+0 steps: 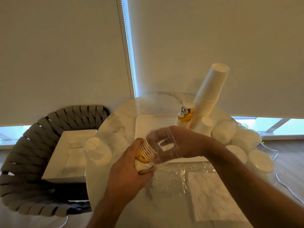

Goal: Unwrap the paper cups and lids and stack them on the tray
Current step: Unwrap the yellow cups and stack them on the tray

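Left hand [130, 163] gripped nested stack of yellow-printed cups [145, 156], held sideways over marble table [115, 122], just in front of white tray [144, 122]. Right hand [171, 142] curled round clear plastic wrap [160, 145] at stack's rim end. On tray: tall white cup stack [209, 96] leaning, printed cups [185, 115] beside. Lids [238, 142] heaped right.
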Motion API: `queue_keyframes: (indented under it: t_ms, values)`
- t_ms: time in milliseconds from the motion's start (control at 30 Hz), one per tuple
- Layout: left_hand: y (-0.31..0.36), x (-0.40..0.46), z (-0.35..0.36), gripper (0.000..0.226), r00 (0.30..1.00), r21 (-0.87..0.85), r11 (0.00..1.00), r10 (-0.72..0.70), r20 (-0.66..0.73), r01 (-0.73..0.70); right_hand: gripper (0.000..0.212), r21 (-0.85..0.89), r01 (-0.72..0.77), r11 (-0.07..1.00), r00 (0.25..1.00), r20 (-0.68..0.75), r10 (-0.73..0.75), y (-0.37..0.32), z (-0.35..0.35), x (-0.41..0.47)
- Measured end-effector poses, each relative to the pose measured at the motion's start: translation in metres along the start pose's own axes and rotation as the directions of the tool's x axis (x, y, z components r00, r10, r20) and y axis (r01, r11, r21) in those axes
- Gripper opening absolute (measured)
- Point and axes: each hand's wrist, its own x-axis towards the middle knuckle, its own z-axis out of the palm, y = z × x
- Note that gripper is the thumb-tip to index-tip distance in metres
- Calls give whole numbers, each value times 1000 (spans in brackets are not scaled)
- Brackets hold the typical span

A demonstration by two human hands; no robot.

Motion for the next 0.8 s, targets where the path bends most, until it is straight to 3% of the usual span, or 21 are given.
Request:
queue_keyframes:
  t_ms: [267, 433, 600, 800]
  values:
    - [3, 1, 0, 83, 1000, -13, 1000, 28, 7, -28, 25, 36, 89, 995, 996, -32, -88, 2, -5, -3]
    - [-3, 1, -1, 85, 999, -30, 1000, 4, -38, -6, 35, 126, 21, 992, 991, -137, -4, 2, -21, -14]
    - [0, 2, -3, 73, 994, -39, 999, 32, -101, -36, 59, 233, -22, 972, 985, -163, 62, 6, -30, -22]
    - [1, 4, -5, 65, 988, -67, 997, 34, -152, -44, 50, 77, -82, 994, 980, -177, 95, 5, -30, -27]
